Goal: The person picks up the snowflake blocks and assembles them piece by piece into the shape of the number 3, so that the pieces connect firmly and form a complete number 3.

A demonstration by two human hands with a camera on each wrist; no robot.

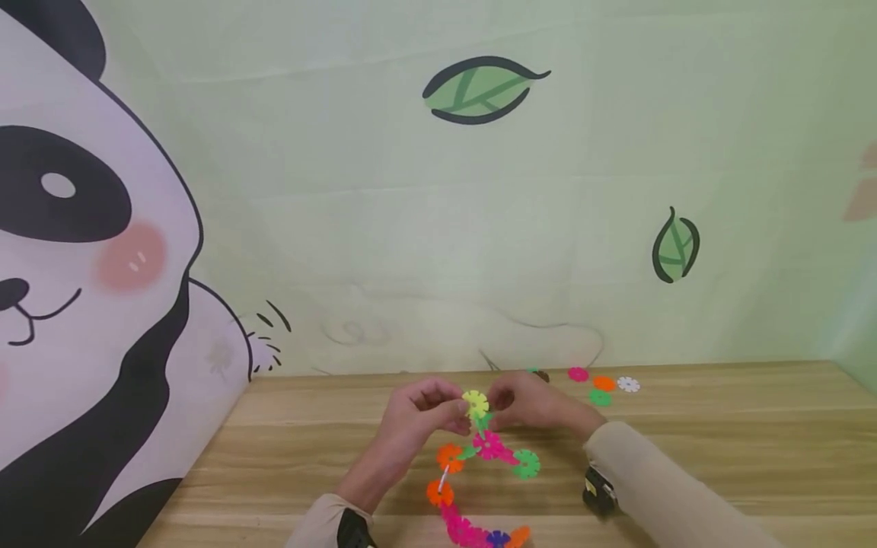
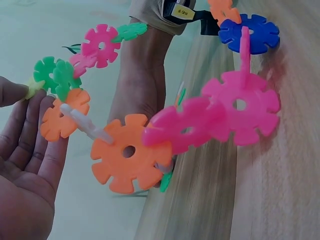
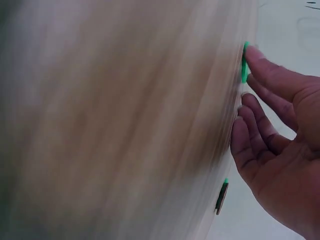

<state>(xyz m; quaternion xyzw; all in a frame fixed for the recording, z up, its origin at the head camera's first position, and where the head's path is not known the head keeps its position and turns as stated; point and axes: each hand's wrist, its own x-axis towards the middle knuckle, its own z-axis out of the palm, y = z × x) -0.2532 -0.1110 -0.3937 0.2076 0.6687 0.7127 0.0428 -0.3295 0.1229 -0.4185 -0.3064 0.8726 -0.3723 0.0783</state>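
Note:
A yellow flower-shaped disc (image 1: pixel 475 404), notched round its rim, is pinched between the thumb and fingers of my left hand (image 1: pixel 425 411). It is joined to a chain of interlocking notched discs, among them a pink disc (image 1: pixel 488 444), an orange disc (image 2: pixel 131 152) and a blue disc (image 2: pixel 249 36). The chain hangs below and curves towards me. Close to its right side is my right hand (image 1: pixel 530 402). In the right wrist view, that hand's thumb and index fingertip pinch a green disc (image 3: pixel 244 62), seen edge-on. Its other fingers are bent.
Loose discs lie at the table's back edge: a pink one (image 1: pixel 578 374), an orange one (image 1: pixel 604 383), a white one (image 1: pixel 628 384), a green one (image 1: pixel 600 397) and a brown one (image 1: pixel 542 376). Behind the wooden table (image 1: pixel 288 449) hangs a panda-printed backdrop (image 1: pixel 384 228).

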